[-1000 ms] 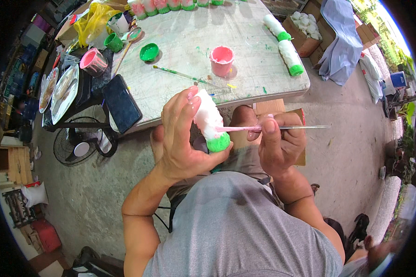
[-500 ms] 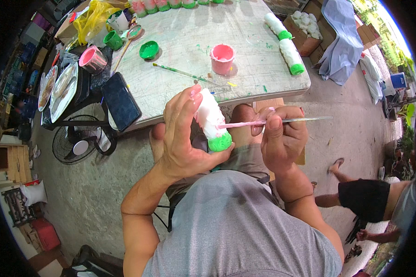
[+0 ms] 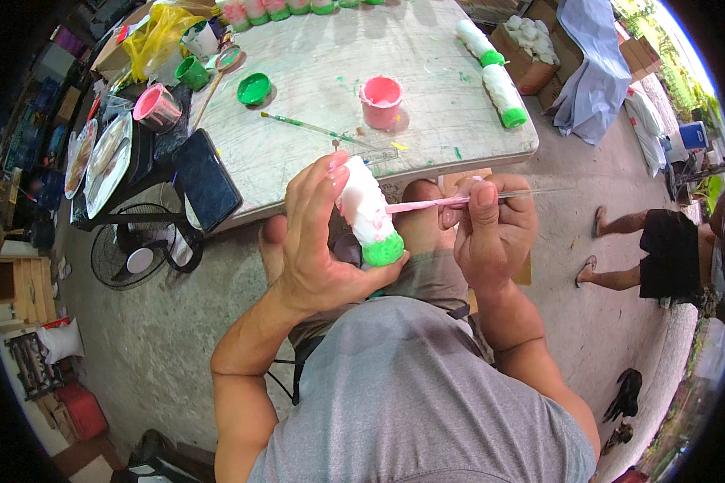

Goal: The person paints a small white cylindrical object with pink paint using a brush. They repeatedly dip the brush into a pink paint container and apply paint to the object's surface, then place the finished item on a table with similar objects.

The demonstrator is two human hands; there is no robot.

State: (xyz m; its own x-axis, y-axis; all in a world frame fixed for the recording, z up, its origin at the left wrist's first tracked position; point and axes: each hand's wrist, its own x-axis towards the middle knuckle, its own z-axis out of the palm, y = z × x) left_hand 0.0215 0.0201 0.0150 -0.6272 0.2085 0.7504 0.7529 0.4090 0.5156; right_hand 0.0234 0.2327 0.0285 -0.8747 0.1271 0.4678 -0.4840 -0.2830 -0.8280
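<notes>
My left hand (image 3: 310, 233) is closed round a white, bumpy cylinder (image 3: 362, 197) with a green end, gripping it top and bottom; pink smears show on its white side. My right hand (image 3: 495, 225) pinches a thin brush (image 3: 423, 205), its pink-coated end against the cylinder's side and its clear handle pointing right. On the white table (image 3: 298, 64) beyond stand a pink paint cup (image 3: 381, 103) and a green lid (image 3: 254, 89), with another brush (image 3: 314, 128) lying between them and me. Two similar cylinders (image 3: 503, 95) lie end to end at the table's right.
At left are a phone (image 3: 207, 179), plates (image 3: 109, 165), paint cups (image 3: 157, 109), a yellow bag (image 3: 157, 40) and a fan (image 3: 137, 245). Several painted cylinders (image 3: 279, 8) stand at the back. Boxes (image 3: 524, 56) sit at right; a person's legs (image 3: 624, 249) and a dark animal (image 3: 624, 394) are there too.
My right hand and brush have moved up along the cylinder, and more pink shows on its white side. Another person has appeared at the right and moved farther up the frame.
</notes>
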